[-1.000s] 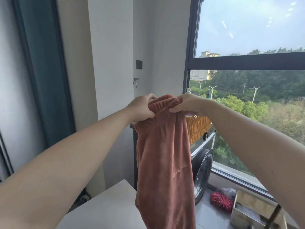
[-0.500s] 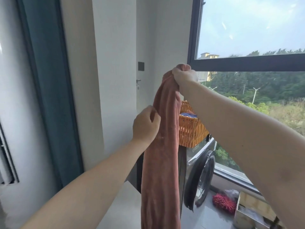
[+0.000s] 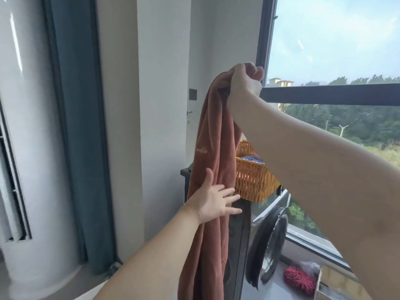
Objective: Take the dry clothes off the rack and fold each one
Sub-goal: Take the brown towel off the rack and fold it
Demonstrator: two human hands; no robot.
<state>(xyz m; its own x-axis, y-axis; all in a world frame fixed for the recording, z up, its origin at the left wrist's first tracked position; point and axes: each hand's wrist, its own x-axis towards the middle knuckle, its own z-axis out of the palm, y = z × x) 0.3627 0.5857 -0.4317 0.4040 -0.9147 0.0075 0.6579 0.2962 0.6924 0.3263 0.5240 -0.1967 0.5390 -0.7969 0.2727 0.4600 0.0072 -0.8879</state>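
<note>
We see the right grip raised high in front of the dark window frame, clenched around the top end of a rust-brown fleece garment, the cloth bunched inside the curled fingers. From there the garment hangs straight down in one long, narrow fall and runs out past the lower edge of the view; we cannot tell what kind of garment it is. A small line of pale stitched lettering shows partway down its left side. The left grip is released: fingers straight and spread, thumb pointing up, palm laid flat against the hanging cloth at about its middle. Just behind the garment, to the right, an orange wicker basket sits on top of a front-loading washing machine, with something blue lying inside it. The machine's round dark door faces the window. Lower right, near the sill, lies a red shaggy thing, too blurred for us to name. On the white wall behind the garment we make out a dark switch plate and a small metal tap below it. To the left hangs a teal curtain, and beside it stands a tall white cylindrical unit. Through the glass we see trees, a distant building and pale sky.
</note>
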